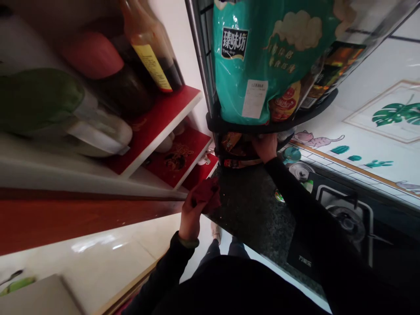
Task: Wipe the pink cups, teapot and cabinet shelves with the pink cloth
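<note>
While the left hand [190,213] grips the cloth [210,195] by the desk [252,210], the right hand [266,147] reaches into the rack [239,127], its grip unclear; moving slowly should avoid knocking the packet [231,142] beside it.

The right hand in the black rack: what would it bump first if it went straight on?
For the right hand, probably the orange packet in the black rack. It's shadowy there and depth is unclear, so something hidden could come first.

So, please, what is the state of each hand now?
Left hand: closed, holding a dark red cloth.
Right hand: at the black rack, fingers partly hidden; grip cannot be told.
</note>
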Motion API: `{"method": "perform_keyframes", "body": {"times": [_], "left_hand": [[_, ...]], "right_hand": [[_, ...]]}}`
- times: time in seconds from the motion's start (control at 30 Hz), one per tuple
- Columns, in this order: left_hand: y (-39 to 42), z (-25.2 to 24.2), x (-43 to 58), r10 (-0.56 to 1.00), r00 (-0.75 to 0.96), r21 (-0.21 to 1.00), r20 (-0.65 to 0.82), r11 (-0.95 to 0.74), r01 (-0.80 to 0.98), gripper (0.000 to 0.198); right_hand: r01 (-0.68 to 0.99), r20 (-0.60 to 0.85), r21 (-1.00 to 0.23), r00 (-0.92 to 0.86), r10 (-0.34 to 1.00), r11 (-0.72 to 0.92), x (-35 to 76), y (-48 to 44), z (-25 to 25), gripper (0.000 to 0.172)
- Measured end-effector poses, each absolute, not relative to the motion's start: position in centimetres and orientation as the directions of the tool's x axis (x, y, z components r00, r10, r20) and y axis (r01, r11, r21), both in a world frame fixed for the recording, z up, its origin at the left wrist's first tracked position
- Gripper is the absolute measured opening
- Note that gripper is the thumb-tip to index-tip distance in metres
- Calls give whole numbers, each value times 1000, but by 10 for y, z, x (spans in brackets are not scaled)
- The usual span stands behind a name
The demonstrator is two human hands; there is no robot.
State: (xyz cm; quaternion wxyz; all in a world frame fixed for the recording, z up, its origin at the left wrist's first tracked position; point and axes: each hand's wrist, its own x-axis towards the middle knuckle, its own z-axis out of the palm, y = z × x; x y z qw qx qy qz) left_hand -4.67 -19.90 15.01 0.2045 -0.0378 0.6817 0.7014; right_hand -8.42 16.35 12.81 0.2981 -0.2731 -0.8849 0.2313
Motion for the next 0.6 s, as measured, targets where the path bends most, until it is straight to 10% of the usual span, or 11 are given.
{"method": "perform_keyframes", "body": {"times": [0.1,0.2,0.37,0.5,0.6], "left_hand": [[-187,156,-53,215,-934,958,-285,26,-286,64],[-165,164,-53,202,-961,982,-187,57,-179,62],[-143,171,-56,378,-925,994,-27,107,14,67],[-165,170,-70,151,-986,996,-70,62,-61,78],[-187,166,-73,-7,-986,986,-165,1,-165,69]], "right_hand": [[154,394,-774,-643,657,615,-49,101,140,55],[-108,171,-983,-833,527,148,-24,19,143,63],[-50,-148,-895,-904,402,-442,-26,-55,153,71],[-2,-17,-950,-998,58,-311,-53,-45,173,58],[-91,88,-995,-993,74,-41,-101,-39,181,38]]}}
